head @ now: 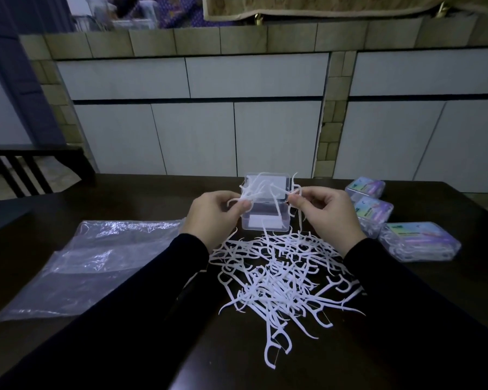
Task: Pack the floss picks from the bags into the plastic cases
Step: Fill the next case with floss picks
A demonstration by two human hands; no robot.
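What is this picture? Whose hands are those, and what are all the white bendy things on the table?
There is no machine here. A person wears a camera on their head, so you look down at their two hands just as they do.

The white things are floss picks, small tools for cleaning between teeth. A big loose pile of them lies on the dark table.

The left hand pinches a small bunch of picks. The right hand pinches a few picks too. Both hands hover over an open clear plastic case, whose lid stands up behind them.

To the left lies an empty-looking clear plastic bag. To the right sit three closed cases with colourful labels; at least the nearest has picks inside.
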